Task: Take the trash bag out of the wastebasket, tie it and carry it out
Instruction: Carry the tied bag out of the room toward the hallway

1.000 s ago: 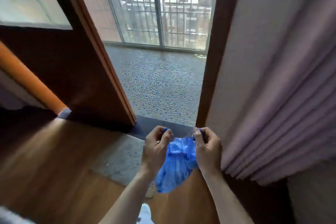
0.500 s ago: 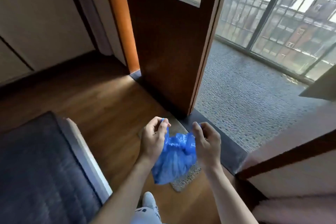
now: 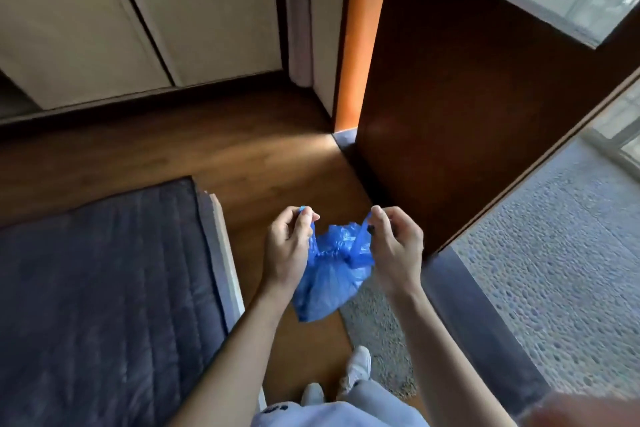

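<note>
Your left fingers (image 3: 306, 218) pinch 1 ear of blue film between thumb and forefinger. Your right fingers (image 3: 379, 217) pinch the other ear, a thin strip that runs down to the gathered neck. The remaining fingers of both hands are curled inward.

Your left hand (image 3: 289, 248) and right hand (image 3: 396, 250) are near each other but not touching. The trash bag (image 3: 329, 288) hangs between and just below them, in the air above the wooden floor (image 3: 249, 163).

I judge the step in hand to be the tying: the bag is out and no wastebasket is in view. The mouth is bunched, but I cannot tell whether a knot has been made.

The next move calls for crossing the 2 ears, tucking 1 under the other and drawing them snug. Pull evenly, since film this thin would likely stretch or tear under a jerk. Then take the neck in 1 hand for the carry.

The bag is the only container here. Its lower part sags into a small pouch, so the load seems light, but its contents cannot be made out.

A dark quilted mattress (image 3: 104, 270) lies to your left, and a grey mat (image 3: 375, 319) lies under the bag. The open door (image 3: 467, 97) and the pebbled balcony floor (image 3: 554, 253) are to your right.
</note>
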`<state>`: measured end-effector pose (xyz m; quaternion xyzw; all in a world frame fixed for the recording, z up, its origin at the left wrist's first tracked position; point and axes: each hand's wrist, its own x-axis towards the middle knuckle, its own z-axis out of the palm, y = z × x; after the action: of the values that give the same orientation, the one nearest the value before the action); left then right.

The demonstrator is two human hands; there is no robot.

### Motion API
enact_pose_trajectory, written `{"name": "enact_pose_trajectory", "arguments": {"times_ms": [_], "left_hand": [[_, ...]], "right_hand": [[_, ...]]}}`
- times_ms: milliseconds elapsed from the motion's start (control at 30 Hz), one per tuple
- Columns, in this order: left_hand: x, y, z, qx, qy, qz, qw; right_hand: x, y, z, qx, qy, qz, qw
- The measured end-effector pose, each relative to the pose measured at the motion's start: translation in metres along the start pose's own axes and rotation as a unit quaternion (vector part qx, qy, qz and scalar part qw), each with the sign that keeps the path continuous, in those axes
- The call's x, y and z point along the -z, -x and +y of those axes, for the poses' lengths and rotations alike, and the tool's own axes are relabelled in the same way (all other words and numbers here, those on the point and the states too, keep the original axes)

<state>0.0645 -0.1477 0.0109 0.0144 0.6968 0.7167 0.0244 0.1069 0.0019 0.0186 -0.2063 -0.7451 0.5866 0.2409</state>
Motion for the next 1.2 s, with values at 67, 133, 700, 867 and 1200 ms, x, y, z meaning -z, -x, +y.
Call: {"name": "enact_pose_trajectory", "arguments": {"times_ms": [67,133,700,867,1200], "left_hand": [[0.012,-0.021,-0.001,0.002,-0.005,0.022,1.0],[0.022,-0.045,-0.002,0.003,-0.004,0.042,0.999],[0.043,-0.339,-0.004,0.007,-0.033,0.181,0.983],[0.055,-0.398,-0.014,0.041,-0.009,0.191,0.981],[0.104,-0.533,-0.033,0.049,-0.011,0.215,0.975]], "right_hand": [[-0.025,-0.02,0.0,-0.005,-0.001,-0.023,1.0],[-0.047,-0.04,0.002,-0.001,0.003,-0.038,0.999],[-0.232,-0.326,0.001,0.002,-0.021,-0.163,0.986],[-0.284,-0.383,0.003,-0.021,-0.035,-0.192,0.981],[-0.406,-0.464,0.008,-0.023,-0.019,-0.25,0.968]]}}
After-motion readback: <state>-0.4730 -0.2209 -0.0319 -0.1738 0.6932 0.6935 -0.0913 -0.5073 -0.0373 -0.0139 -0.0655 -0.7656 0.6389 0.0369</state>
